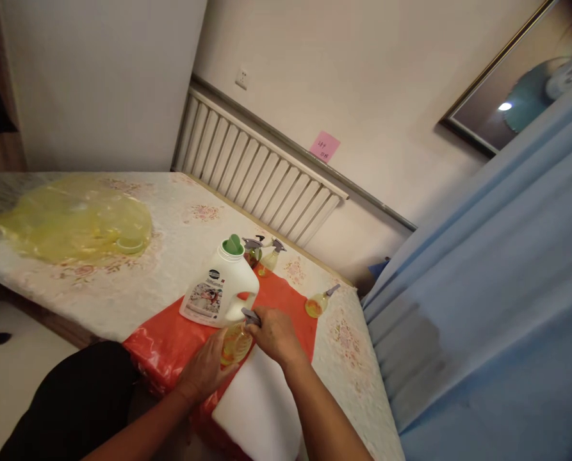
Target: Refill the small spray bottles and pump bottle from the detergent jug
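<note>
My left hand (pixel 202 366) is wrapped round the body of a clear spray bottle (pixel 234 346) with yellowish liquid inside. My right hand (pixel 277 333) grips the bottle's grey spray head (pixel 250 316) at the top; whether the head is screwed on tight cannot be seen. Just behind the bottle stands a white jug (pixel 240 272) with a printed label, a side handle and a green spout (pixel 233 244) at its mouth. Under my right forearm lies a plain white container (pixel 264 410). A red plastic sheet (pixel 286 291) spreads beneath these things.
A similar spray bottle (pixel 317 303) stands to the right, and others (pixel 269 261) are behind the jug. A yellow plastic bag (pixel 74 221) lies at the left on the flowered tablecloth (pixel 175 240). Beyond are a radiator (pixel 261 166) and a blue curtain (pixel 473 256).
</note>
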Motion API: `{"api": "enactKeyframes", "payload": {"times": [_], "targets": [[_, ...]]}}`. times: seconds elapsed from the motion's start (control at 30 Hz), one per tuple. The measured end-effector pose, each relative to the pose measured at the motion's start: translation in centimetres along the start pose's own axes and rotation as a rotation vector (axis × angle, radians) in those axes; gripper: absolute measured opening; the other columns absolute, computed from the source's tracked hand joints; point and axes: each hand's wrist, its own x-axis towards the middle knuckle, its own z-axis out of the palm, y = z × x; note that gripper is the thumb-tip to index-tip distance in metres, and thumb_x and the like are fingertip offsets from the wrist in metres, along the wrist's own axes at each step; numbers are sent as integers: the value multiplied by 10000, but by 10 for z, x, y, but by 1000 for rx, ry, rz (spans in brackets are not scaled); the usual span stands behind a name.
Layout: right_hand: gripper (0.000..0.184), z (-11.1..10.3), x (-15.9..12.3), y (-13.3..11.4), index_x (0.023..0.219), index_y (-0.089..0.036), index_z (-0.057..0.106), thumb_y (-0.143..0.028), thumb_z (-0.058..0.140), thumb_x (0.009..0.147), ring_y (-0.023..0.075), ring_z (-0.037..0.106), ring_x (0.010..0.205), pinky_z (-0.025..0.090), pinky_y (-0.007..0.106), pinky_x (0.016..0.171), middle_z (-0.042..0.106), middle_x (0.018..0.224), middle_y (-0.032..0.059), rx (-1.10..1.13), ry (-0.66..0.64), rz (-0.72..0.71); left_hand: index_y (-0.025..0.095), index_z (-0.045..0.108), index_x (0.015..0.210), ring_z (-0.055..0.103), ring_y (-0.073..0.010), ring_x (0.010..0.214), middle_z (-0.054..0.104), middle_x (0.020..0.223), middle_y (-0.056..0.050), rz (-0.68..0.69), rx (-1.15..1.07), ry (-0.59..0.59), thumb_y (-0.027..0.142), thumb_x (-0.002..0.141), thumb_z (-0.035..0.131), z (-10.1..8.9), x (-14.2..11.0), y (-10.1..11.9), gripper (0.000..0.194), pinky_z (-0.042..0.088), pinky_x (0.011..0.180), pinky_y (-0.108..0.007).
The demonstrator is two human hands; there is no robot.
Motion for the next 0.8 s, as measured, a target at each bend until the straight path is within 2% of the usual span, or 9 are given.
{"api": "enactKeyframes", "payload": {"times": [0.07,0.13,0.27,0.33,0.47,0.6,0.7,0.8], "targets": [[111,-2,0,4,876,-229,701,-286,713,782,169,594,722,354,251,614,703,815,2,139,-2,-9,244,325,1440,582,-317,1241,596,1348,-144,-7,-4,0,379,789,664,1,-1,-1,746,472,1038,-474],[182,-4,1,13,957,-245,715,-295,717,782,178,612,769,401,261,670,712,868,-1,398,-5,13,235,333,1441,574,-321,1252,597,1354,-145,-14,-16,-6,378,785,667,0,-1,0,750,466,1045,-472],[215,-6,5,45,982,-230,728,-360,639,835,176,626,758,463,303,741,716,891,14,905,-18,112,179,362,1434,538,-328,1295,566,1395,-175,-26,-31,-12,392,791,658,-1,-1,1,739,445,1078,-457],[276,0,6,62,1040,-218,705,-386,611,843,172,636,737,489,325,745,721,922,34,998,-14,141,190,362,1433,539,-326,1295,568,1392,-172,-28,-27,-19,409,792,657,-2,-1,1,739,447,1075,-457],[377,27,6,78,1041,-208,696,-310,752,682,211,676,861,523,365,817,736,976,59,1147,-48,121,192,343,1436,560,-341,1267,583,1366,-185,-24,-26,-33,407,803,647,-4,0,4,734,464,1046,-489],[432,50,7,68,1032,-221,713,-300,811,618,245,682,958,522,408,891,742,1024,65,1249,-78,51,209,357,1422,582,-338,1242,606,1339,-174,-14,-40,-12,368,796,656,-8,0,8,712,479,1031,-493],[452,56,9,58,1063,-232,715,-309,817,629,244,689,960,520,418,911,737,1063,64,1285,-78,18,211,363,1415,589,-329,1237,610,1336,-173,-2,-49,-4,354,792,660,-10,1,10,705,485,1031,-492],[424,59,9,52,1039,-221,720,-324,817,639,237,699,897,540,407,861,746,1030,74,1298,-84,9,199,377,1411,590,-336,1238,619,1328,-176,5,-46,5,347,782,668,-11,1,11,708,492,1027,-493]]}}
